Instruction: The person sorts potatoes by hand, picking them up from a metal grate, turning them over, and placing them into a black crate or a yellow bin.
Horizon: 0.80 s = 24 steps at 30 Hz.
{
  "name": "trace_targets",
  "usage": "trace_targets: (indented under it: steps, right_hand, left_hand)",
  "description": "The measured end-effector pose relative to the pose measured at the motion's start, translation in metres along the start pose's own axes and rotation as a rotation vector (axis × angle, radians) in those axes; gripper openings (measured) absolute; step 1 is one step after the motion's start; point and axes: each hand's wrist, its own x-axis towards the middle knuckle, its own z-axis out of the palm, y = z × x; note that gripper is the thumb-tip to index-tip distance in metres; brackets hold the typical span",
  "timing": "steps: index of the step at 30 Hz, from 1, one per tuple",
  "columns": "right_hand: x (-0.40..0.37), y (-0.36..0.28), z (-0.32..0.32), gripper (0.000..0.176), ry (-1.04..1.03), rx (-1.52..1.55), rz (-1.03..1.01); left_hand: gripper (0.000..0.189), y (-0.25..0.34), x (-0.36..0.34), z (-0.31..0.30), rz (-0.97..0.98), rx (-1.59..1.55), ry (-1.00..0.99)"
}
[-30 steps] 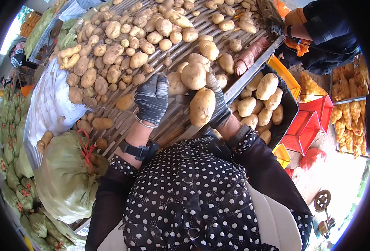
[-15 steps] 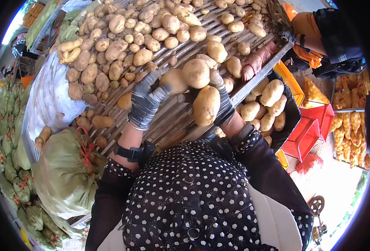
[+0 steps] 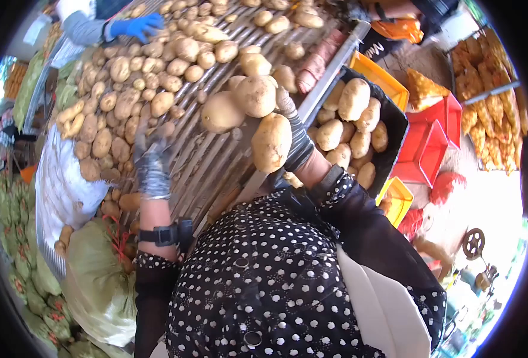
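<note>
My right hand [image 3: 298, 136], in a grey glove, is closed on a cluster of large potatoes [image 3: 272, 143] held over the slatted rack. Another big potato [image 3: 256, 96] rests against its fingertips, and a rounder potato [image 3: 222, 112] sits beside that at the cluster's left. To the left, my left hand [image 3: 152, 167], gloved alike, reaches over the rack [image 3: 195, 161] beside the heap of smaller potatoes [image 3: 121, 107]. Its fingers are smeared by motion, and a small potato [image 3: 167, 129] shows close to their tips.
At my right stands a black-lined crate [image 3: 398, 122] of large potatoes, near yellow and red crates [image 3: 419, 158]. A tied green sack [image 3: 97, 274] is at my left. Across the rack, another person's blue-gloved hand [image 3: 137, 27] reaches over the heap; a second person's arm [image 3: 398, 9] is at top right.
My left hand has left the large potato and moved left towards the heap. My right hand still holds its potatoes. The view has shifted, and a blue-gloved hand has come into sight.
</note>
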Motion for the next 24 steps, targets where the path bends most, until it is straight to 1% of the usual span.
trace_targets:
  steps: [1,2,3,4,5,6,7,8,9,10,11,13,14,15,17,18,19,20,21,22,23,24]
  right_hand:
    - [-0.008,-0.007,-0.014,0.049,0.042,0.060,0.042]
    - [-0.016,-0.012,-0.030,0.048,0.037,0.081,0.029]
    - [-0.028,-0.020,-0.039,0.048,0.043,0.099,-0.004]
    - [-0.045,-0.029,-0.047,0.047,-0.024,0.145,0.020]
    - [-0.065,-0.036,-0.053,0.046,-0.094,0.191,0.051]
    - [-0.083,-0.044,-0.058,0.044,-0.174,0.205,-0.025]
    - [-0.105,-0.051,-0.071,0.044,-0.146,0.210,-0.083]
    - [-0.124,-0.057,-0.088,0.046,-0.015,0.197,-0.151]
    - [-0.138,-0.061,-0.090,0.048,0.113,0.185,-0.207]
    - [-0.146,-0.056,-0.086,0.063,0.308,-0.125,-0.517]
    - [-0.163,-0.067,-0.090,0.070,0.305,0.158,-0.351]
    - [-0.228,-0.094,-0.078,0.070,0.245,-0.015,-0.346]
    - [-0.254,-0.100,-0.078,0.071,0.312,-0.023,-0.492]
    - [-0.279,-0.107,-0.082,0.071,0.371,-0.034,-0.630]
    - [-0.342,-0.129,-0.104,0.070,0.786,-0.304,-0.797]
    - [-0.393,-0.146,-0.139,0.063,0.767,-0.214,-0.572]
    - [-0.405,-0.151,-0.150,0.051,0.892,-0.390,-0.759]
    - [-0.429,-0.159,-0.167,0.046,1.054,-0.617,-0.719]
    - [-0.445,-0.172,-0.190,0.056,1.374,-0.956,-0.603]
    - [-0.503,-0.191,-0.263,0.069,1.442,-1.591,-0.377]
    - [-0.499,-0.206,-0.271,0.076,1.764,-1.462,-0.287]
    - [-0.484,-0.218,-0.267,0.073,1.825,-1.420,-0.294]
  left_hand:
    - [0.064,-0.012,0.007,-0.019,0.061,0.195,0.015]
    - [0.063,-0.009,-0.004,-0.014,0.046,0.265,0.051]
    - [0.054,-0.026,0.009,-0.030,0.157,0.499,0.057]
    - [0.049,-0.043,0.012,-0.049,0.061,0.535,0.018]
    - [0.045,-0.042,0.005,-0.047,-0.034,0.584,-0.013]
    - [0.039,-0.061,0.009,-0.060,-0.089,0.566,-0.037]
    - [0.034,-0.079,0.014,-0.068,-0.141,0.551,-0.040]
    - [0.034,-0.087,0.012,-0.062,-0.155,0.563,-0.083]
    - [0.031,-0.093,0.009,-0.058,-0.167,0.640,-0.135]
    - [0.029,-0.096,0.006,-0.058,-0.172,0.712,-0.170]
    - [0.029,-0.102,0.013,-0.064,-0.177,0.715,-0.183]
    - [0.026,-0.120,0.030,-0.076,-0.010,0.937,-0.301]
    - [0.025,-0.112,0.020,-0.058,-0.079,0.854,-0.241]
    - [0.025,-0.108,0.021,-0.049,-0.086,0.847,-0.237]
    - [0.023,-0.103,0.023,-0.042,-0.206,0.972,-0.258]
    - [0.023,-0.109,0.022,-0.045,-0.218,0.881,-0.326]
    - [0.022,-0.109,0.027,-0.053,-0.214,0.788,-0.363]
    - [0.022,-0.094,0.008,-0.032,-0.197,0.812,-0.307]
    - [0.024,-0.100,0.010,-0.036,0.053,0.932,-0.366]
    - [0.020,-0.105,0.008,-0.041,0.138,0.952,-0.351]
    - [0.020,-0.103,0.006,-0.042,0.305,1.007,-0.417]
    - [0.020,-0.095,-0.001,-0.035,-0.053,0.896,-0.383]
